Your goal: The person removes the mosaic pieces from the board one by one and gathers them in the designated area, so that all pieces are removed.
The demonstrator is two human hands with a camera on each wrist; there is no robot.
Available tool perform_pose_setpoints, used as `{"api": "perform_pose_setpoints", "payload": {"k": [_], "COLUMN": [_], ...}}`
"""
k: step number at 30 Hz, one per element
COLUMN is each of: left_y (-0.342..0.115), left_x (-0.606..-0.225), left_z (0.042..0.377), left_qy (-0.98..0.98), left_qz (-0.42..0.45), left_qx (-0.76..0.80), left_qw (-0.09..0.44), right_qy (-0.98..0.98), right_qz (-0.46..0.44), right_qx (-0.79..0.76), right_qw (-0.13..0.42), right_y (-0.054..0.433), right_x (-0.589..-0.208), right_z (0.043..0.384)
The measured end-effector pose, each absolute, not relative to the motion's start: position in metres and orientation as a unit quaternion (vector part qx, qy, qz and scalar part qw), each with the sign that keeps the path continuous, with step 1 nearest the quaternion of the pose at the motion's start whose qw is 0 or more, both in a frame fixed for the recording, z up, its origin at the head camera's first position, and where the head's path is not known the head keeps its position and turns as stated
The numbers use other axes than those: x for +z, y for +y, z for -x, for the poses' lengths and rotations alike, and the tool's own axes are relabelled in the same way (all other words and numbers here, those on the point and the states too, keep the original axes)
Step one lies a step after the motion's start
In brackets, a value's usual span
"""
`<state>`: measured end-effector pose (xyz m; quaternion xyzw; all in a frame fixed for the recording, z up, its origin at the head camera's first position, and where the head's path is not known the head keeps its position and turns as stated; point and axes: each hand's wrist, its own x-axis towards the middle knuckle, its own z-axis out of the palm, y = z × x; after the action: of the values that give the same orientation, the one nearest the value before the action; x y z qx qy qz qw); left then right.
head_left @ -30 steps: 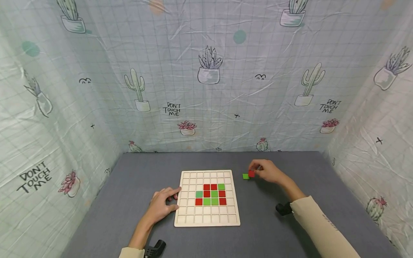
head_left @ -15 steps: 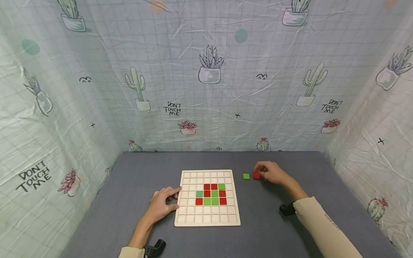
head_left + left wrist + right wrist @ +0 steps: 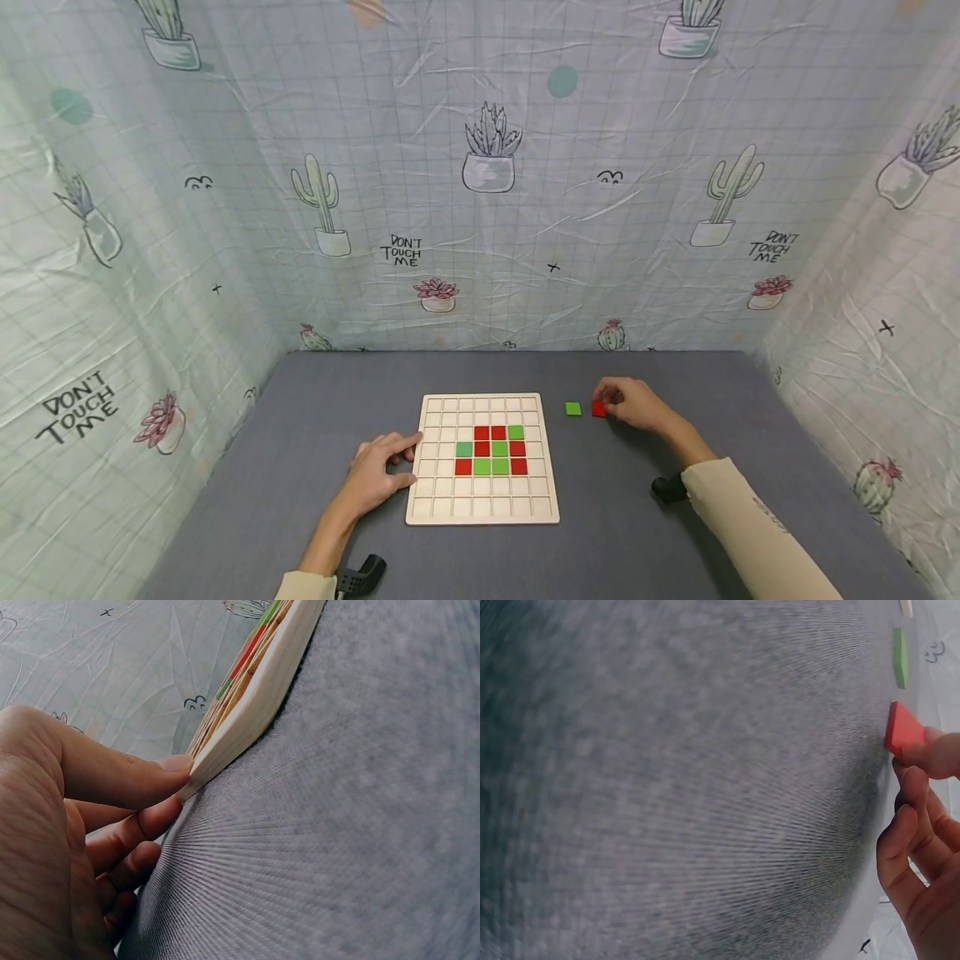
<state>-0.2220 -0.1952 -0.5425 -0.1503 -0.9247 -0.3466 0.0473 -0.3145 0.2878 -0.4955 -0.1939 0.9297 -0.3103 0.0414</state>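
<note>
Far left on my head feed, a pale, grid-printed cloth backdrop (image 3: 187,333) with cactus drawings falls behind the grey bench (image 3: 255,500). Moving right, I pick up a beige sleeve (image 3: 306,586), a black wrist-worn camera (image 3: 362,575), and here's the left hand (image 3: 375,475): its grip is spread, index finger stretched out, thumb parted from it, both tips against the left edge of the square pale-wood board (image 3: 482,506). Into the board's grid, column by column, I read: a teal-green square tile (image 3: 464,450) above a red one; red, red, green; red, green, green; then green, red, red. Off the board's right edge, a bright green square tile (image 3: 573,409) lies loose on the bench. Just right of that, not touching it, there's the loose red square tile (image 3: 598,409), and the right hand (image 3: 633,404) has it, grip pinching it between thumb and finger; whether it lies flat I can't tell. Then a second black camera (image 3: 669,489), and far right, a second beige sleeve (image 3: 738,517) with small dark lettering.
</note>
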Motion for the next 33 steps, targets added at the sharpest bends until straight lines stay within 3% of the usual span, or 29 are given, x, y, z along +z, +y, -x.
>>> {"api": "perform_pose_setpoints", "payload": {"k": [18, 33], "left_y": [-0.1946, -0.1948], "left_x": [-0.5439, -0.5437], "left_z": [0.2235, 0.2231], "left_qy": [-0.923, -0.925], "left_qz": [0.147, 0.148], "left_qx": [-0.352, -0.347], "left_qw": [0.046, 0.052], "right_qy": [0.941, 0.935], "right_qz": [0.198, 0.191], "right_qx": [-0.273, -0.287], "right_qw": [0.042, 0.082], "right_y": [0.2898, 0.2903], "right_x": [-0.498, -0.4964], "right_z": [0.3174, 0.3196]}}
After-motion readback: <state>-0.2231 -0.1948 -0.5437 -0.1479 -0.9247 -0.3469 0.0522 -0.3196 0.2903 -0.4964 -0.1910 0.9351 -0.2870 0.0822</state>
